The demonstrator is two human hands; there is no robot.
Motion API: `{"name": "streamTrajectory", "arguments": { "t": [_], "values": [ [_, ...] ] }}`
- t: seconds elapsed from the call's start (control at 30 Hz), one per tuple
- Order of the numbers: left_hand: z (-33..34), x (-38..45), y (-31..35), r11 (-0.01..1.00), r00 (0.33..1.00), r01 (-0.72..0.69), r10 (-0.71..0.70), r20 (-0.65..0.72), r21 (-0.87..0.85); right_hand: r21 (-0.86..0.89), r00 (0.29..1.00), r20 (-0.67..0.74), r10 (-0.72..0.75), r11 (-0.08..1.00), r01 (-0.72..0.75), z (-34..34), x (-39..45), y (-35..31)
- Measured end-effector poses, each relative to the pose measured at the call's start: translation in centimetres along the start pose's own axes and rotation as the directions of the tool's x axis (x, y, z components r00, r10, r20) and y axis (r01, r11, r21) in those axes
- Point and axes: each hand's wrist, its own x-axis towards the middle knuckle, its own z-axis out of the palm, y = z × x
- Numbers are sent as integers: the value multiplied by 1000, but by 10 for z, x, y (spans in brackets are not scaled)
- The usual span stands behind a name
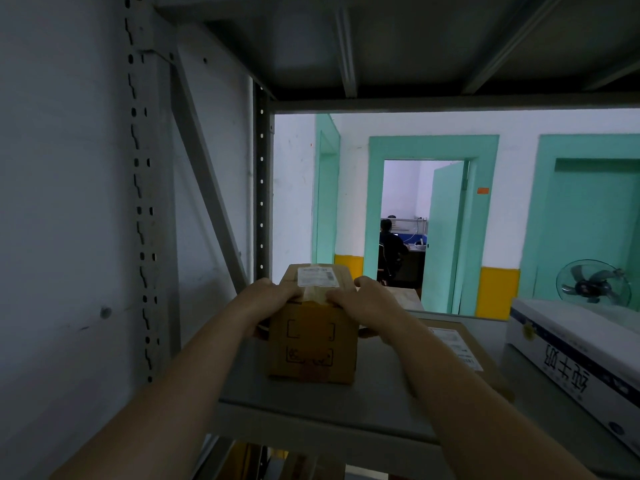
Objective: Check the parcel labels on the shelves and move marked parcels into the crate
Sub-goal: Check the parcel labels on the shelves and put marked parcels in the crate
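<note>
A small brown cardboard parcel (313, 344) stands on the grey metal shelf (311, 410), with a white label (317, 276) on its taped top and black printed marks on its near face. My left hand (268, 299) grips its upper left edge, fingers curled over the top. My right hand (369, 304) grips the upper right edge the same way, thumb down the right side. No crate is in view.
A flat brown parcel (460, 355) with a white label lies right of the small one. A long white box (575, 362) with blue print sits at the far right. Another carton (403, 296) is behind. A shelf upright (142, 202) and brace stand at left; a fan (594, 284) is beyond.
</note>
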Motion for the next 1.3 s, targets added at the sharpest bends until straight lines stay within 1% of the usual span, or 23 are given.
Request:
{"name": "streamTrajectory", "arguments": {
  "t": [0.1,0.17,0.23,0.33,0.43,0.53,0.6,0.67,0.77,0.83,0.9,1.0,1.13,1.3],
  "values": [
    [-4,5,7,999,997,52,-52,48,8,36,991,121,62,997,-67,-5,9,0],
    [-4,9,7,998,994,61,-62,86,11,38,980,173,94,994,-102,-5,14,1],
    [-5,12,7,999,994,40,-40,105,10,25,976,196,97,994,-104,-3,18,2],
    [-7,13,6,1000,992,-4,6,122,-17,14,981,185,64,998,-67,-2,21,3],
    [-10,7,5,996,990,-58,66,123,-70,31,987,158,3,999,-8,-5,18,3],
    [-12,2,7,986,981,-135,146,127,-97,-17,984,105,-146,989,149,-7,14,0],
    [-12,-1,7,978,973,-193,201,117,-78,-55,973,46,-225,972,228,-7,11,0],
    [-12,-6,9,963,959,-269,269,85,-22,-65,965,-3,-263,963,262,-7,6,0],
    [-9,-18,11,919,919,-395,394,24,14,-110,951,-67,-302,950,294,-8,-2,2],
    [-6,-27,13,886,885,-463,464,-42,25,-139,931,-120,-344,935,327,-8,-8,5],
    [-4,-35,14,843,837,-536,538,-98,49,-152,908,-160,-388,918,365,-9,-15,6],
    [-2,-44,13,787,776,-613,615,-138,62,-154,879,-199,-433,900,408,-11,-25,7],
    [0,-51,5,745,727,-658,666,-168,109,-124,851,-237,-468,884,451,-9,-34,13],
    [2,-57,-7,744,726,-647,668,-164,167,-109,824,-268,-499,866,488,-4,-46,25]
  ]
}}
